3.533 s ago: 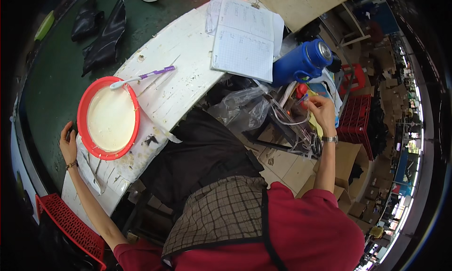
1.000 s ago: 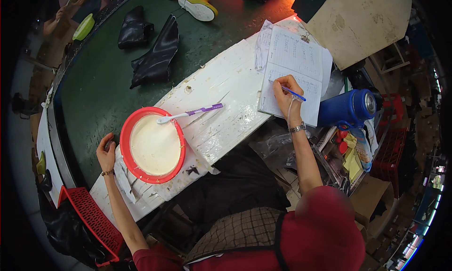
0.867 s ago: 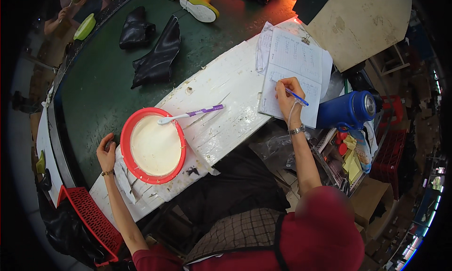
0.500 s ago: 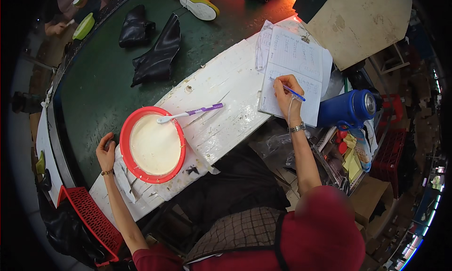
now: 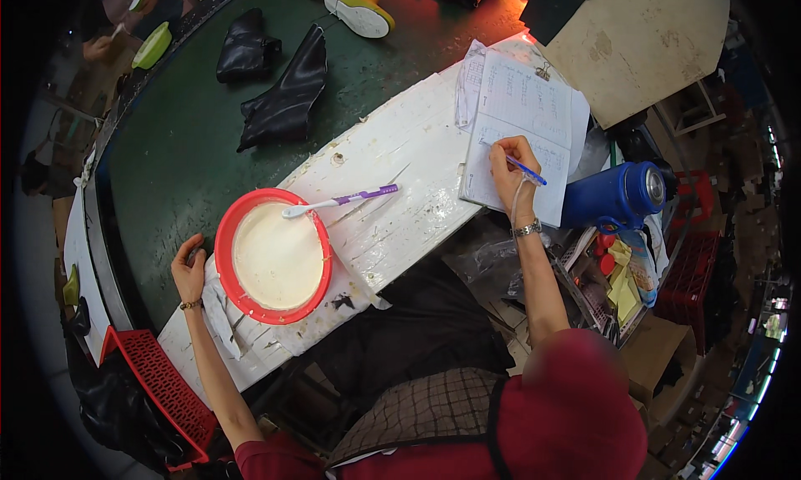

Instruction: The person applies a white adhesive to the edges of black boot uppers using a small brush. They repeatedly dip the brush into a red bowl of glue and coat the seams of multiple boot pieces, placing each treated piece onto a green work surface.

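My right hand [image 5: 516, 175] is closed around a blue pen [image 5: 527, 171], its tip near the page of an open notebook [image 5: 526, 92] with handwriting. My left hand [image 5: 189, 263] rests at the left edge of the white board [image 5: 400, 221], fingers loosely curled and thumb apart, with nothing visible in it. Just right of it stands a red bowl [image 5: 224, 259] holding a cream-coloured substance [image 5: 279, 255]. A purple and white toothbrush [image 5: 355, 196] lies across the bowl's rim, its head end over the cream and its handle over the board.
Black boot pieces [image 5: 288, 96] and a yellow shoe with a white sole [image 5: 363, 15] lie on the green surface [image 5: 179, 163]. A blue flask [image 5: 609, 196] lies right of the notebook. Red baskets [image 5: 163, 388] stand at the lower left and right. A person's hand [image 5: 98, 48] shows at the far left.
My right hand and the pen have shifted slightly right along the notebook page. The left hand keeps its place. The whole tabletop scene appears nudged slightly right.
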The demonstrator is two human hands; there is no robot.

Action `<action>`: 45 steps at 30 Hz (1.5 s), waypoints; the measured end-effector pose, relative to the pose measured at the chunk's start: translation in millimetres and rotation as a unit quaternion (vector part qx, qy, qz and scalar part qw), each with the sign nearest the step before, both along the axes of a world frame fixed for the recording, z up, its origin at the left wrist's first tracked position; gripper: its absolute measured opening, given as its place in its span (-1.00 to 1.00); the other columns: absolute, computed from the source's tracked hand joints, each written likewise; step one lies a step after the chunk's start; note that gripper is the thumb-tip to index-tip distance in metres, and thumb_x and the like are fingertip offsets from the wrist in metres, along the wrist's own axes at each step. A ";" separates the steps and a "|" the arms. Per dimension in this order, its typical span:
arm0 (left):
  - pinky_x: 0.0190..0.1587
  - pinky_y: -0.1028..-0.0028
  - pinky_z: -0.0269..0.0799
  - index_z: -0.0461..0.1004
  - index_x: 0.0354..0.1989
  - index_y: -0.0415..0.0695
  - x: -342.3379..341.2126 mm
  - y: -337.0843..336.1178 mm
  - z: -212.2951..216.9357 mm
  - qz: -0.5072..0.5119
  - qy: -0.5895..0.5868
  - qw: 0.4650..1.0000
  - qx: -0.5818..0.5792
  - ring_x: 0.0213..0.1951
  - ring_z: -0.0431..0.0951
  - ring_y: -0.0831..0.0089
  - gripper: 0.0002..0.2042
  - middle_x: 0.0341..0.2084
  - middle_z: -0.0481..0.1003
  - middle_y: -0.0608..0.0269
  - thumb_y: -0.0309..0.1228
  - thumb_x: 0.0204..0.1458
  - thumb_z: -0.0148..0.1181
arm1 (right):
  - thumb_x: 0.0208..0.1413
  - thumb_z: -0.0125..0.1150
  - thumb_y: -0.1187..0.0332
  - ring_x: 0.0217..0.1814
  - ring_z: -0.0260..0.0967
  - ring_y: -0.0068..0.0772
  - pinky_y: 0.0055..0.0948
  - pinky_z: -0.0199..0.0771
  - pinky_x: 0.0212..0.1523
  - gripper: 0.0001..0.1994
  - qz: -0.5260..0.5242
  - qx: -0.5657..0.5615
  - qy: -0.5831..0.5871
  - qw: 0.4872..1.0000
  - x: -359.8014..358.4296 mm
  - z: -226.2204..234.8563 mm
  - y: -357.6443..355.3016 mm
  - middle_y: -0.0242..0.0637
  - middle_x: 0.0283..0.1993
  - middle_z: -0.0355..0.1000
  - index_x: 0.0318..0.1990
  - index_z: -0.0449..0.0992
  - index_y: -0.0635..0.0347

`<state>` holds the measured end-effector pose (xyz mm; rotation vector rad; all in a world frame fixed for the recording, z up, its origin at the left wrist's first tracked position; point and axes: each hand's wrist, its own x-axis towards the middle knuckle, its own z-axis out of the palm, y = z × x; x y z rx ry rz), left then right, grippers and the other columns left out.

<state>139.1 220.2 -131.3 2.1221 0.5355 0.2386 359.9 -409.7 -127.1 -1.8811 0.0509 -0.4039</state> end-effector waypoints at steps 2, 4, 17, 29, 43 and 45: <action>0.24 0.40 0.44 0.57 0.13 -0.28 -0.4 2.6 -0.3 -0.008 0.000 1.000 0.010 0.13 0.58 0.36 -0.65 0.07 0.61 0.09 -0.64 0.15 0.15 | 0.19 0.31 0.41 -0.48 0.36 -0.70 -0.58 0.36 -0.46 -0.90 -0.003 0.016 0.014 1.000 0.6 2.8 2.1 -0.42 -0.49 0.52 -0.30 0.55 0.23; 0.24 0.40 0.44 0.57 0.13 -0.28 -0.5 3.2 -0.8 -0.012 0.000 1.000 0.010 0.13 0.58 0.36 -0.65 0.07 0.61 0.09 -0.64 0.15 0.15 | 0.19 0.31 0.41 -0.48 0.36 -0.71 -0.58 0.35 -0.46 -0.90 -0.002 0.014 0.019 1.000 -0.3 4.3 3.3 -0.42 -0.49 0.52 -0.31 0.55 0.22; 0.23 0.40 0.44 0.58 0.11 -0.29 3.3 -1.1 2.9 -0.016 -0.006 1.000 -0.006 0.11 0.60 0.36 -0.66 0.04 0.62 0.10 -0.65 0.14 0.17 | 0.17 0.29 0.46 -0.49 0.34 -0.72 -0.59 0.34 -0.46 -0.93 0.009 -0.027 -0.010 1.000 -15.7 18.1 -12.1 -0.44 -0.50 0.49 -0.32 0.53 0.23; 0.23 0.33 0.49 0.41 0.30 -0.26 -12.2 28.4 11.1 0.046 -0.103 0.982 -0.154 0.17 0.57 0.30 -0.59 0.13 0.57 0.04 -0.36 0.36 0.16 | 0.00 0.31 0.26 -0.23 0.53 0.25 0.03 0.53 -0.20 -0.73 -0.024 -0.573 0.159 0.804 -170.8 101.8 -206.7 0.04 -0.31 0.57 -0.16 0.54 0.18; -0.38 0.51 0.47 0.39 -0.36 -0.21 -96.2 -186.8 141.5 0.086 -0.375 0.907 -0.172 -0.51 0.52 0.56 -0.66 -0.63 0.50 0.26 -0.25 0.45 -0.04 | 0.25 0.37 0.25 -0.42 0.51 -0.16 -0.23 0.55 -0.34 -0.75 0.077 -0.407 -0.086 0.906 -126.9 161.7 -70.1 -0.08 -0.39 0.57 -0.26 0.57 0.31; -0.31 0.49 0.45 0.44 -0.43 -0.25 -118.1 -199.6 165.9 0.143 -0.329 0.931 -0.066 -0.46 0.52 0.57 -0.64 -0.55 0.57 0.26 -0.27 0.41 0.04 | 0.25 0.28 0.39 -0.44 0.33 -0.46 -0.41 0.46 -0.38 -0.78 0.155 -0.227 -0.063 0.959 -83.7 127.7 -24.5 -0.30 -0.44 0.38 -0.38 0.38 0.26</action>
